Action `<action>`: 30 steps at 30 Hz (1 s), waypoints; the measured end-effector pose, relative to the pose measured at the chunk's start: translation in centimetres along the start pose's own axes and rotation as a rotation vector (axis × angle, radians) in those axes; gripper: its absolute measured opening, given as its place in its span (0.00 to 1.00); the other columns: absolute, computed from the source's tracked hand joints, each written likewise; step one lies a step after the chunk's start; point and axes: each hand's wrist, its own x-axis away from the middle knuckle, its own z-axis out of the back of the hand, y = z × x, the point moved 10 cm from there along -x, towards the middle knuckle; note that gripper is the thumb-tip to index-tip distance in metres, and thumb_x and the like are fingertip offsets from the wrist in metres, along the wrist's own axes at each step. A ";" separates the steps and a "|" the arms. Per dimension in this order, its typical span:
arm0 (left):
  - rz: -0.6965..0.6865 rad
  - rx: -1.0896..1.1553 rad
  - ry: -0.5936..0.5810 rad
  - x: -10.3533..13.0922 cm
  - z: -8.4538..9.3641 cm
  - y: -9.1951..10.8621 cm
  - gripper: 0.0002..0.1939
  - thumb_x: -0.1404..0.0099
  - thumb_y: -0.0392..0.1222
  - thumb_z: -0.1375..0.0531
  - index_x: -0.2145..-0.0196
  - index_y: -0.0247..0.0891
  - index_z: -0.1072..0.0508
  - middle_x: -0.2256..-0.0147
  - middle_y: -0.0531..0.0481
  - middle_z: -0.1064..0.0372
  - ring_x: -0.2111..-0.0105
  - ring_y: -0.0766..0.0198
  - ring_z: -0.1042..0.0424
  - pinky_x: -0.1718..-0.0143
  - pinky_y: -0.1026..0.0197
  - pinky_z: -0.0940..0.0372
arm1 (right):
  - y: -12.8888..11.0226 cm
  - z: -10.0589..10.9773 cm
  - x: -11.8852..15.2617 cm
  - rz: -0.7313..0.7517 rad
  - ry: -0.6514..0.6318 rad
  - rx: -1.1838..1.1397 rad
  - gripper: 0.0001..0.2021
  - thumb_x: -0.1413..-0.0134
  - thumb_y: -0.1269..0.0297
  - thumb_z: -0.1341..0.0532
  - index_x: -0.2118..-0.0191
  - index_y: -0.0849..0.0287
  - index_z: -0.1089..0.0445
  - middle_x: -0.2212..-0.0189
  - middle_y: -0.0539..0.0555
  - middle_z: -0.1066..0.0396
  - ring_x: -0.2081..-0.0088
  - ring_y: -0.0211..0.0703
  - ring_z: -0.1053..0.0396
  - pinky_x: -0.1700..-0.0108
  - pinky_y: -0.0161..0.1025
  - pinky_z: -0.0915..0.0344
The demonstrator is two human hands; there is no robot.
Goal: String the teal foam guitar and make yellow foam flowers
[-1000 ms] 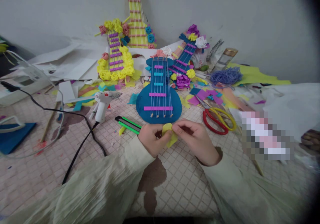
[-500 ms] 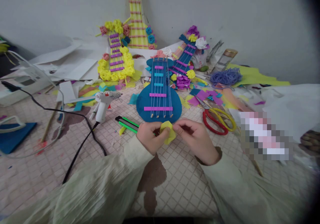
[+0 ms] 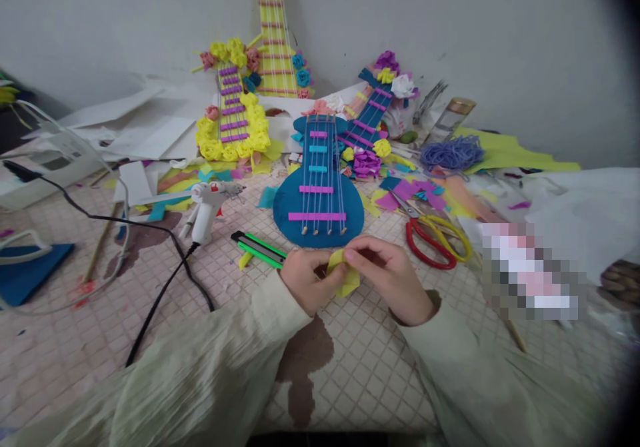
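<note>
A small piece of yellow paper (image 3: 349, 284) is pinched between my two hands, low in the middle of the head view. My left hand (image 3: 311, 279) grips its left side with thumb and fingers. The fingertips of my right hand (image 3: 391, 275) are closed on its upper edge. Just beyond them lies a blue paper guitar (image 3: 285, 207) with purple and light blue bars and white strings. To the left of my left hand is a green utility knife (image 3: 260, 248). Red- and yellow-handled scissors (image 3: 433, 240) lie to the right of my right hand.
A white glue gun (image 3: 203, 214) with a black cord stands at left. Flower-trimmed paper guitars (image 3: 233, 117) lean at the back among paper scraps. Purple yarn (image 3: 451, 152), a glass jar (image 3: 454, 117) and yellow sheets (image 3: 520, 152) lie back right. A blurred patch covers something at right.
My hands have shifted slightly to the right with the yellow paper. My right fingertips have moved onto its upper edge, and the paper has turned; more of the utility knife shows.
</note>
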 end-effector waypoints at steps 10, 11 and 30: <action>0.004 -0.043 -0.022 0.1 -0.5 -0.3 0.17 0.42 0.45 0.49 0.82 0.33 0.31 0.86 0.55 0.45 0.83 0.71 0.47 0.83 0.68 0.49 | 0.4 -0.3 0.2 -0.044 -0.006 -0.048 0.06 0.51 0.62 0.41 0.73 0.59 0.32 0.74 0.49 0.33 0.70 0.37 0.36 0.68 0.35 0.39; -0.009 -0.042 -0.024 0.1 -0.6 -0.2 0.17 0.42 0.45 0.49 0.83 0.33 0.31 0.86 0.55 0.46 0.83 0.71 0.47 0.83 0.68 0.50 | 0.5 -0.3 0.2 -0.046 -0.005 -0.042 0.06 0.51 0.62 0.41 0.73 0.59 0.32 0.74 0.49 0.33 0.70 0.37 0.35 0.68 0.35 0.39; -0.026 -0.046 0.014 0.1 -0.9 -0.6 0.15 0.45 0.42 0.48 0.86 0.35 0.36 0.88 0.57 0.47 0.85 0.72 0.47 0.83 0.68 0.53 | 2.3 4.1 -1.8 -0.015 0.272 0.188 0.09 0.54 0.60 0.40 0.71 0.61 0.29 0.73 0.53 0.28 0.71 0.40 0.33 0.66 0.39 0.36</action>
